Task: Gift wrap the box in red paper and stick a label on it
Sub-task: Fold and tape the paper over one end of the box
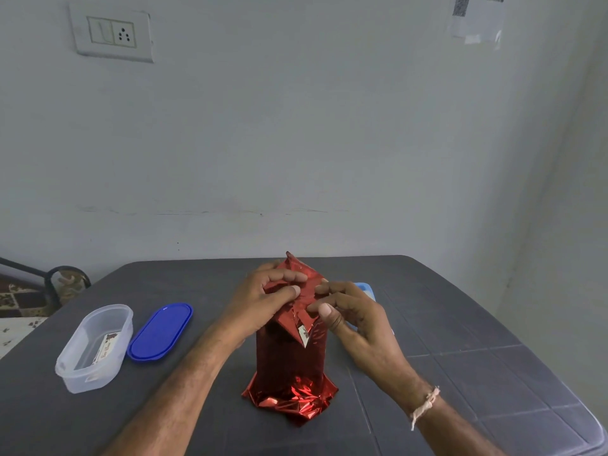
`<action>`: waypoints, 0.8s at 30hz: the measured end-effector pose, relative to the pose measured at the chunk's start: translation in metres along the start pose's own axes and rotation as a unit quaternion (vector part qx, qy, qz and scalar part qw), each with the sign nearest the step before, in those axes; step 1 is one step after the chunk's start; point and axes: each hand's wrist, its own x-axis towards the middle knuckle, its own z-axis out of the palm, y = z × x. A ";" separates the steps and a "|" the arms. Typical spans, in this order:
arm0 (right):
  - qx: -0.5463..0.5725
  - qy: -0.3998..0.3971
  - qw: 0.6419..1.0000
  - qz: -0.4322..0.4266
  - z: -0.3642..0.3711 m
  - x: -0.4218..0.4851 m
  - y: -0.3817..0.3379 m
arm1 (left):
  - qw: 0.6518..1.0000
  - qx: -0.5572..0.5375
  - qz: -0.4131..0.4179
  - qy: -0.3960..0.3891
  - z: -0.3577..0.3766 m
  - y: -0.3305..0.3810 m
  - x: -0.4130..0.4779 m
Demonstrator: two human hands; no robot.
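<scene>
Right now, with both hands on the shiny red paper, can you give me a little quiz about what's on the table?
1. True or false: the blue oval plastic lid lies on the dark grey table beside the clear oval plastic tub, not on it.
2. Where do the left hand and right hand hold the upright box wrapped in shiny red foil paper? A) its top folds B) its bottom C) its middle
3. Fill in: the printed label card lies inside the ____.
Key: 1 true; 2 A; 3 tub.
</scene>
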 end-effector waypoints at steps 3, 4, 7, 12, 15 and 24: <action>0.001 0.006 1.000 0.004 0.001 0.000 0.000 | 1.000 0.012 -0.015 0.002 -0.002 -0.003 0.002; 0.005 0.007 1.000 0.008 0.001 -0.001 0.000 | 1.000 0.013 -0.023 -0.002 -0.002 -0.003 0.002; 0.007 0.007 1.000 0.009 0.001 -0.002 -0.001 | 0.999 0.015 -0.041 -0.025 -0.005 -0.004 0.002; 0.000 0.009 1.000 0.006 0.003 -0.003 0.001 | 0.998 0.022 -0.055 -0.036 -0.006 0.000 0.001; 0.004 0.011 1.000 0.007 0.004 -0.005 0.003 | 0.996 0.026 -0.067 -0.050 -0.008 0.004 0.000; -0.001 0.016 1.000 0.003 0.008 -0.007 0.009 | 0.992 0.048 -0.073 -0.086 -0.014 0.004 0.001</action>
